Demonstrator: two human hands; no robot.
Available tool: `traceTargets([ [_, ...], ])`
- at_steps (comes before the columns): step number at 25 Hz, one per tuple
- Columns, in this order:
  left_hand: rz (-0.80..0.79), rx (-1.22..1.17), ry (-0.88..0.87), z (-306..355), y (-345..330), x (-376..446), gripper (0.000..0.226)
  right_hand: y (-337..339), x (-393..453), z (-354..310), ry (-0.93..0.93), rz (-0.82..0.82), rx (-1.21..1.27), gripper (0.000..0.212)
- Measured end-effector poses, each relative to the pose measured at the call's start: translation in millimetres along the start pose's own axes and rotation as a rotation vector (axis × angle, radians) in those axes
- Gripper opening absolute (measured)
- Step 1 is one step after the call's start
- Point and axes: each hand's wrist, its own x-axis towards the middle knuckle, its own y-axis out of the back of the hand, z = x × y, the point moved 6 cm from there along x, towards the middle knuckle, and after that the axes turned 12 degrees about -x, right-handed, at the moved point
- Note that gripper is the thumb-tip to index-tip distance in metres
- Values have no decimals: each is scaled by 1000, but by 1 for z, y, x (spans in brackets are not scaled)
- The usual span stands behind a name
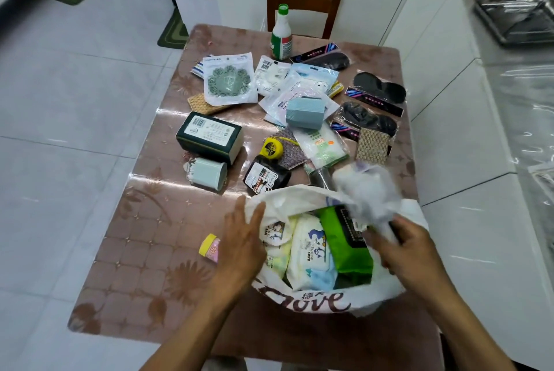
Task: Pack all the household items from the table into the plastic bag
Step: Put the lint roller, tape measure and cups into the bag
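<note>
Table (144, 220), brown patterned cover, carrying all items. Plastic bag (314, 301), white, at 5 o'clock on the table, mouth open; wipes packs (308, 253) and green pouch (347, 247) inside. Left hand (242, 238), at the bag's 9 o'clock rim, fingers straight and together, thumb against the plastic. Right hand (407, 253), at the 3 o'clock rim, fingers curled, pinching a blurred white packet (368, 190) over the mouth. Dark box (209, 136), 11 o'clock. Tape measure (271, 148), 12 o'clock. Pink tube (211, 247), just left of the left hand.
</note>
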Motion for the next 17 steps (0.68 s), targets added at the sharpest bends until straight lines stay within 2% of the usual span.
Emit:
traceTargets([
  [2,83,-323,151,-17,13,7,59,-8,-11,11,81,-130,-251,16],
  [3,95,-451,165,-18,19,9,57,-15,-14,15,123,-190,-365,20],
  [5,116,-618,120,-16,35,13,56,-36,-14,14,245,-276,-593,28],
  [7,95,-714,33,-9,47,12,57,-69,-8,7,372,-282,-750,34],
  [9,69,-739,-71,-3,52,2,57,-109,0,-8,436,-228,-748,35],
  [12,106,-757,-66,-4,61,-10,43,-150,11,-21,422,-206,-766,31],
  [14,166,-746,-33,-4,68,-9,25,-139,7,-17,491,-175,-820,35],
  [15,175,-741,1,-4,68,-5,26,-123,-1,-11,501,-154,-813,39],
  [17,170,-786,82,-4,62,2,47,-83,-21,9,359,-157,-774,46],
])
